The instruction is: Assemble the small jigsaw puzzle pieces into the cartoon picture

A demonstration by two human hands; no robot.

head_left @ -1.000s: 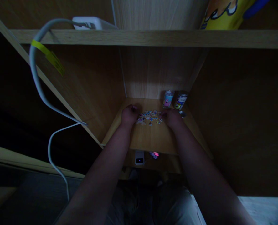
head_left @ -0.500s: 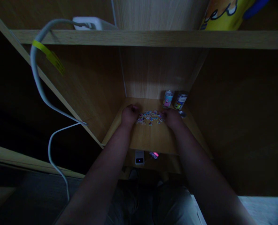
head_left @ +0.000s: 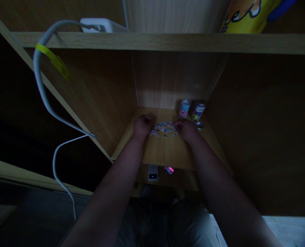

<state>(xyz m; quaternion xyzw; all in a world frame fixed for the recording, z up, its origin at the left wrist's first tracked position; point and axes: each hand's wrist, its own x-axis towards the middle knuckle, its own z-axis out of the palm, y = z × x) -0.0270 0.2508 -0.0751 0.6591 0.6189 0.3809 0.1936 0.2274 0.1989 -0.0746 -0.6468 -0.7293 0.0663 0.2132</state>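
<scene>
Small jigsaw puzzle pieces (head_left: pixel 164 127) lie scattered on the wooden shelf board (head_left: pixel 168 151) between my two hands. At the left edge of the pieces is my left hand (head_left: pixel 141 127), its fingers curled closed; whatever is in them is too dark and small to name. My right hand (head_left: pixel 188 129) is at the right edge, with its fingertips pinched over the outermost pieces. What it grips, if anything, I cannot make out. Behind the right hand stand two printed cans, a pink and blue can (head_left: pixel 184 108) and a darker can (head_left: pixel 198 111). A round metal lid (head_left: pixel 199 125) lies beside that hand.
Above runs a shelf edge (head_left: pixel 152 42) carrying a white power adapter (head_left: pixel 98 25) and a yellow bag (head_left: pixel 245 17). A grey cable (head_left: pixel 43 92) loops down on the left. Below, a small white device (head_left: pixel 153 173) sits on a lower shelf. Side panels enclose the space.
My right hand has shifted slightly left, its fingertips reaching further over the puzzle pieces. The left hand stays nearly still.
</scene>
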